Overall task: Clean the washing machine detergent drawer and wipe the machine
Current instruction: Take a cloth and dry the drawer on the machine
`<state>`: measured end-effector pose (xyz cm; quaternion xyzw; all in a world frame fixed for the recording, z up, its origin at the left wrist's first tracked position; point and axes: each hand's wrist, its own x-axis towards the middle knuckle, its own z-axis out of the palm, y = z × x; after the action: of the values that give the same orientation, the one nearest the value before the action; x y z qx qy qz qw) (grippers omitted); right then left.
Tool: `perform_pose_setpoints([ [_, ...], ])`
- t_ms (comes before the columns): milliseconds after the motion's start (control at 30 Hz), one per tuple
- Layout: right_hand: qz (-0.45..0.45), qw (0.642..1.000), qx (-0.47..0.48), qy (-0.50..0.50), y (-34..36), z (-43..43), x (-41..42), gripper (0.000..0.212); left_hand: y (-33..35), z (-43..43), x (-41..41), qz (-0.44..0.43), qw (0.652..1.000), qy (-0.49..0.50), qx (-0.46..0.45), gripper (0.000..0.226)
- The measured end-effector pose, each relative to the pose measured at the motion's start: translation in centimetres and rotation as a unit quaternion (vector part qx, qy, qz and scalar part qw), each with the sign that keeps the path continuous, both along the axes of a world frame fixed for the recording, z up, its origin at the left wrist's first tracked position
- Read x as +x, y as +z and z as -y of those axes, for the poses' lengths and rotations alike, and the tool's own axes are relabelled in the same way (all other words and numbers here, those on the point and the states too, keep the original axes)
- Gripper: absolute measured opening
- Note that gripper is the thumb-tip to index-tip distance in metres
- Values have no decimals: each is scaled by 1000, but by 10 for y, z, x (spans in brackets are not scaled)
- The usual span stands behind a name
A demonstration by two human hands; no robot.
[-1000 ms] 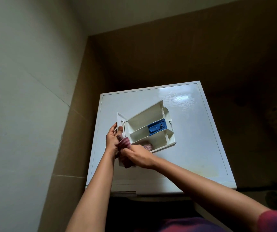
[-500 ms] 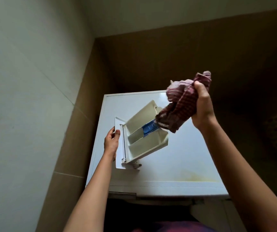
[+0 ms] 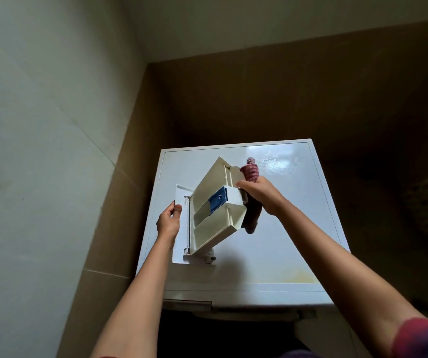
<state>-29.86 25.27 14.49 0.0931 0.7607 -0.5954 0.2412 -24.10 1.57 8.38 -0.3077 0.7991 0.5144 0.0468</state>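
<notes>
I'm gripping the detergent drawer [image 3: 215, 215] steady with my left hand [image 3: 167, 223], right hand [image 3: 262, 193] clenching the cloth [image 3: 250, 171] hard against its rear.

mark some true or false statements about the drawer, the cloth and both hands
1. The left hand holds the drawer by its front panel. True.
2. The right hand grips a red cloth at the drawer's far end. True.
3. Nothing in the drawer is blue. False: a blue insert sits in its middle.
4. The drawer sits in its slot. False: it is out, over the washing machine top.
</notes>
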Motion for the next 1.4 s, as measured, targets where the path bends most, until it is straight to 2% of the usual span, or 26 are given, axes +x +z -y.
perform_pose_setpoints([
  [133,-40,995,94,15,14,10,1,16,1,6,-7,58,997,-42,15,52],
  [267,-67,988,135,-23,25,19,13,19,25,5,-18,3,996,-46,80,50],
  [400,-86,985,129,-70,30,20,27,17,72,6,-27,3,981,-161,108,46],
  [533,-88,986,110,-89,32,23,40,17,124,-6,-29,41,951,-307,16,78],
  [633,-68,987,116,-85,29,28,44,21,143,-21,-29,85,908,-398,-99,83],
  [700,-62,989,111,-80,26,31,46,25,146,-33,-24,109,882,-432,-154,77],
  [767,-64,989,103,-79,22,33,46,28,139,-41,-21,109,861,-453,-205,61],
  [833,-63,990,92,-86,19,35,46,30,132,-46,-18,93,855,-448,-244,55],
  [900,-50,993,52,-92,16,35,44,33,127,-45,-18,76,859,-430,-265,57],
  [1000,20,990,-77,-118,8,28,42,41,122,-40,-19,61,859,-426,-277,58],
  [1067,55,976,-136,-158,3,18,39,30,121,-37,-19,56,861,-428,-270,60],
  [1167,82,965,-146,-200,-5,3,35,13,121,-37,-20,58,860,-440,-252,62],
  [1233,86,966,-186,-160,-5,0,34,8,122,-40,-21,57,859,-455,-227,61],
  [1300,98,954,-265,-95,-2,1,35,14,120,-42,-21,48,855,-472,-211,61],
  [1400,78,948,-303,-63,4,5,36,31,114,-43,-19,24,863,-466,-194,58],
])
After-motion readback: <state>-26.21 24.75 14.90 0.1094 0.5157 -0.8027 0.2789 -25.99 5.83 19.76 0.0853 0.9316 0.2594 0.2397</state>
